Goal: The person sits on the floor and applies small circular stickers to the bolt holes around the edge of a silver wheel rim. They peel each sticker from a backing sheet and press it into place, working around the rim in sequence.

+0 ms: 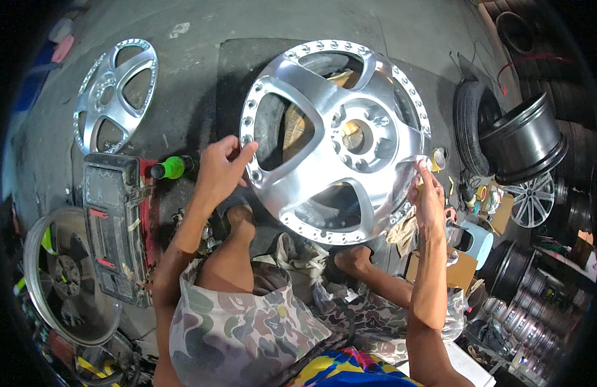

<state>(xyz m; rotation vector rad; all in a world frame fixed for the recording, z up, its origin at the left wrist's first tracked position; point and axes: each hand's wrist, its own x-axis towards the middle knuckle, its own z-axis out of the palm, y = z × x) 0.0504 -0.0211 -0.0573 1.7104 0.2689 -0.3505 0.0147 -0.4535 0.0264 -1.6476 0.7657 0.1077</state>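
A polished silver wheel face (311, 187) with broad spokes and a ring of bolts round its edge is in front of me, above my lower legs. At its left edge my left hand (221, 166) is closed on the wheel, the thumb over the bolted lip and the other fingers partly hidden. At the right edge the fingertips of my right hand (428, 197) pinch together beside the lip. Something pale and small shows at those fingertips, but its kind is unclear. Through the centre hole some yellowish material is visible.
A second silver wheel face (106, 95) lies at the far left. Nearer are a dark toolbox (111, 219), a green-banded bottle (172, 168) and a large wheel rim (35, 284). On the right are a tyre (469, 126), a black wheel barrel (527, 138) and a cardboard box (459, 269).
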